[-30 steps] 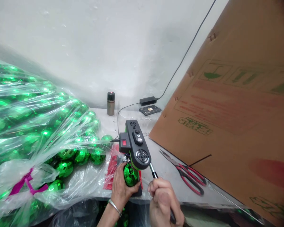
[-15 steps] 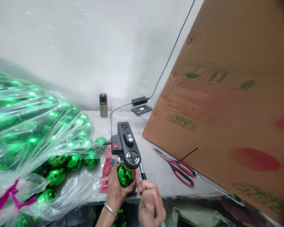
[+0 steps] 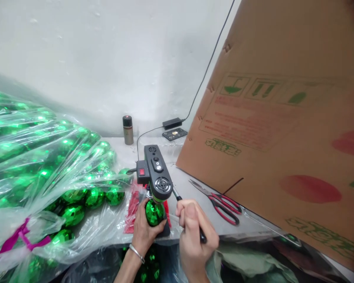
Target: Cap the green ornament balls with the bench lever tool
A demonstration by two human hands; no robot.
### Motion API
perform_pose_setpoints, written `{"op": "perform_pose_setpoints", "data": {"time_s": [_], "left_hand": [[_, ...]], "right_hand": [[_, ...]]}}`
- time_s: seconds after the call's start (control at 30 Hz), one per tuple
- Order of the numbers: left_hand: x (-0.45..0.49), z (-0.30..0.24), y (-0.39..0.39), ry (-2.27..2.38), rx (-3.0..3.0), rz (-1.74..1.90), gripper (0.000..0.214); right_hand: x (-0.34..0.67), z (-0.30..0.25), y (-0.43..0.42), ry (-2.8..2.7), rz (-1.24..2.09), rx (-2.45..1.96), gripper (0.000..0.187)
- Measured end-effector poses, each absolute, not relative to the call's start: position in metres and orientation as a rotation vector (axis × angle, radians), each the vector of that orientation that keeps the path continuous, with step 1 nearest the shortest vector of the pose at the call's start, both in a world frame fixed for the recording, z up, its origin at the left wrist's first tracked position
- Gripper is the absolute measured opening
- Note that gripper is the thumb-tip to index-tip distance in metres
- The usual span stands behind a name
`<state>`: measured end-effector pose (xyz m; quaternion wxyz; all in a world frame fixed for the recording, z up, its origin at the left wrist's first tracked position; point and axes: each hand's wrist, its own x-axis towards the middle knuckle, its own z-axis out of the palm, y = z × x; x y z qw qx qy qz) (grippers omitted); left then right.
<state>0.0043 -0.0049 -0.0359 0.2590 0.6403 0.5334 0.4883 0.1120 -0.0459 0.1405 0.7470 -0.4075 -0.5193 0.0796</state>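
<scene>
My left hand (image 3: 144, 226), with a metal bangle at its wrist, wraps round a shiny green faceted ball ornament (image 3: 155, 214). The ball sits directly under the near end of a black machine head (image 3: 158, 171) with round vents and a side box carrying a red switch (image 3: 142, 171). To its right, my right hand (image 3: 197, 236) is closed round the black-handled lever (image 3: 178, 197) that runs up to the machine. The handle's tip shows below my fingers. Whether the ball touches the machine is hidden.
Plastic bags of green balls (image 3: 32, 157) fill the left. Red-handled scissors (image 3: 221, 204) lie at right beside a large carton (image 3: 268, 118). A dark-capped bottle (image 3: 128, 131), a power adapter (image 3: 172, 123) and a black card-like object (image 3: 174, 134) stand near the wall. Red material (image 3: 131, 218) lies underneath.
My right hand has shifted right and slightly up on the lever, and more of the black handle shows. The left hand still holds the green ball; the whole view has shifted slightly.
</scene>
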Motion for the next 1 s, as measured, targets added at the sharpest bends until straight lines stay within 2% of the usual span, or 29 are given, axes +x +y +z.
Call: {"op": "perform_pose_setpoints", "data": {"time_s": [0.1, 0.2, 0.33, 0.47, 0.53, 0.67, 0.77, 0.87, 1.0], "left_hand": [[-0.010, -0.054, -0.029, 1.426, 1.786, 1.419, 0.085], [-0.032, -0.078, -0.068, 1.322, 2.017, 1.520, 0.093], [-0.067, -0.070, -0.088, 1.386, 2.343, 1.478, 0.070], [-0.092, -0.018, -0.035, 1.806, 2.367, 1.401, 0.050], [-0.099, 0.001, 0.003, 2.038, 2.305, 1.308, 0.048], [-0.104, 0.013, 0.055, 2.069, 2.331, 0.803, 0.064], [-0.106, 0.019, 0.065, 2.022, 2.132, 0.794, 0.069], [-0.107, 0.032, 0.055, 1.902, 1.744, 1.078, 0.075], [-0.099, 0.044, 0.018, 1.485, 1.086, 1.329, 0.086]], "right_hand": [[0.114, 0.153, -0.045, -1.168, 0.165, -0.892, 0.037], [0.115, 0.143, -0.046, -1.189, 0.141, -0.874, 0.036], [0.114, 0.128, -0.047, -1.169, 0.103, -0.850, 0.038], [0.112, 0.127, -0.046, -1.151, 0.101, -0.863, 0.040], [0.112, 0.127, -0.046, -1.162, 0.105, -0.866, 0.039], [0.115, 0.126, -0.047, -1.197, 0.092, -0.861, 0.039], [0.117, 0.127, -0.047, -1.229, 0.080, -0.854, 0.039], [0.118, 0.129, -0.046, -1.243, 0.094, -0.851, 0.039], [0.116, 0.132, -0.046, -1.215, 0.099, -0.825, 0.038]]}}
